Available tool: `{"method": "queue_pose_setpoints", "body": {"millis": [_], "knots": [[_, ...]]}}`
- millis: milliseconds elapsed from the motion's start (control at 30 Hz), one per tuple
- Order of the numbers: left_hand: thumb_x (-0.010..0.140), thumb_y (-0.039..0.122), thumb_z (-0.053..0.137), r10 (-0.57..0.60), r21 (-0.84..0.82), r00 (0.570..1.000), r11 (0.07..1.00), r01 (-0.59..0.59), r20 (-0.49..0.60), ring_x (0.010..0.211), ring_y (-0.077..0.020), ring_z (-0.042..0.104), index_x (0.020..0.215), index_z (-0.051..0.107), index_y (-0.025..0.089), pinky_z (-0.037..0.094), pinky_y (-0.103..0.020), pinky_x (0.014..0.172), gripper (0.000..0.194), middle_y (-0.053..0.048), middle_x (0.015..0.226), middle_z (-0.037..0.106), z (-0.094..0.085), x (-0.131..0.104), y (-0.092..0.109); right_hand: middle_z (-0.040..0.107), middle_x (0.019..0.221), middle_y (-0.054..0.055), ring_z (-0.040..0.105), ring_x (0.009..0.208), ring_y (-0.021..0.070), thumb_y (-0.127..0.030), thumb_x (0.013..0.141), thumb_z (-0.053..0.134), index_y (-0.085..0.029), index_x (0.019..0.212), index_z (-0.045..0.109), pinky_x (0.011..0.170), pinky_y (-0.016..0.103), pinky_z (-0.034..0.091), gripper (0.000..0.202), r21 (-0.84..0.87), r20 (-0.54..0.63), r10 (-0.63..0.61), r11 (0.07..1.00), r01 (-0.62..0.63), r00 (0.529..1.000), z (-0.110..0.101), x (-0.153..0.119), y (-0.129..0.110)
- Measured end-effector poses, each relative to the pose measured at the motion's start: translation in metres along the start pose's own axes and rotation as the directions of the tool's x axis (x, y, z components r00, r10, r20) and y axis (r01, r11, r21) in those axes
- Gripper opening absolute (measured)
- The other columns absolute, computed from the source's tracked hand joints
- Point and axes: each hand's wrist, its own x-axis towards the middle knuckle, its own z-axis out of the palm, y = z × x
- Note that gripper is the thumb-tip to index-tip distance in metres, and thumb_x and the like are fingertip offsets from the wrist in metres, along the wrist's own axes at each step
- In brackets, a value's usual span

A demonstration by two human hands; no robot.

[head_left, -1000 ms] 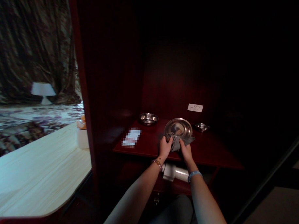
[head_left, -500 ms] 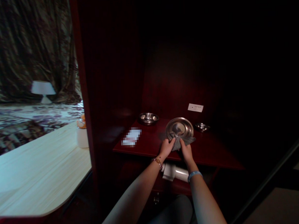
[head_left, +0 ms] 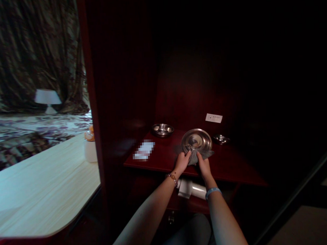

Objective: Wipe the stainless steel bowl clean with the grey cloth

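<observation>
A round steel plate (head_left: 197, 137) is tilted up over the dark red desk (head_left: 164, 160), its inner face towards me. A grey cloth (head_left: 194, 158) lies over its near rim and spreads out to both sides. My left hand (head_left: 182, 161) is closed on the cloth and the plate's lower left edge, thumb on top. On the lower right, my right hand (head_left: 204, 164) grips the cloth and rim in the same way. The fingers beneath are hidden.
A steel bowl (head_left: 163, 130) stands at the back left, a smaller one (head_left: 221, 139) at the right. A blurred white item (head_left: 144, 150) lies at the left edge. White rolls (head_left: 192, 189) sit on the shelf below. Left of the partition are a pale table (head_left: 47, 187) and white pot (head_left: 90, 150).
</observation>
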Motion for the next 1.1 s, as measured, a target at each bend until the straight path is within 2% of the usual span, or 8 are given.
{"method": "queue_pose_setpoints", "body": {"millis": [200,467,633,933,1100], "knots": [[0.086,0.044,0.051,-0.017,0.008,1.000,1.000,0.017,-0.017,0.070,-0.0190,0.064,0.070,0.067,0.010,0.041,-0.024,0.059,0.041,-0.011,0.071,0.069,0.001,0.001,0.000,0.070,0.072,0.004,0.059,0.058,0.0177,-0.056,0.070,0.067,-0.013,0.089,0.069,0.053,0.027,0.044,0.047,0.011,0.015,0.010,1.000,-0.010,1.000,0.000,0.001,0.001],[0.087,0.043,0.051,-0.027,-0.010,0.999,1.000,0.027,-0.029,0.073,-0.0208,0.065,0.070,0.067,0.009,0.041,-0.025,0.060,0.041,-0.013,0.074,0.070,0.000,0.001,0.000,0.073,0.084,0.007,0.064,0.069,0.0214,-0.056,0.070,0.066,-0.012,0.093,0.070,0.058,0.029,0.048,0.049,-0.011,0.021,-0.010,1.000,0.010,1.000,0.000,0.001,0.000],[0.087,0.042,0.051,-0.035,-0.018,0.998,0.999,0.034,-0.046,0.072,-0.0201,0.065,0.068,0.067,0.010,0.041,-0.024,0.059,0.040,-0.011,0.071,0.069,0.000,0.001,0.002,0.074,0.092,0.009,0.066,0.080,0.0237,-0.056,0.071,0.066,-0.012,0.101,0.070,0.068,0.031,0.051,0.053,-0.013,0.025,-0.035,0.999,0.035,0.999,0.000,0.001,0.000],[0.086,0.042,0.051,-0.041,-0.017,0.997,0.999,0.040,-0.059,0.072,-0.0207,0.065,0.070,0.067,0.009,0.041,-0.025,0.060,0.040,-0.013,0.073,0.070,0.000,-0.001,0.003,0.073,0.084,0.007,0.064,0.073,0.0213,-0.056,0.070,0.065,-0.012,0.094,0.070,0.064,0.029,0.049,0.050,-0.016,0.022,-0.029,0.999,0.029,0.999,0.001,-0.004,-0.006],[0.086,0.040,0.051,-0.038,-0.014,0.996,0.999,0.037,-0.086,0.075,-0.0213,0.066,0.073,0.066,0.009,0.041,-0.026,0.061,0.037,-0.014,0.078,0.071,-0.001,-0.002,0.005,0.073,0.087,0.008,0.065,0.079,0.0224,-0.054,0.070,0.065,-0.012,0.098,0.070,0.069,0.030,0.050,0.051,0.004,0.019,-0.041,0.999,0.041,0.999,0.003,-0.007,-0.012]]}}
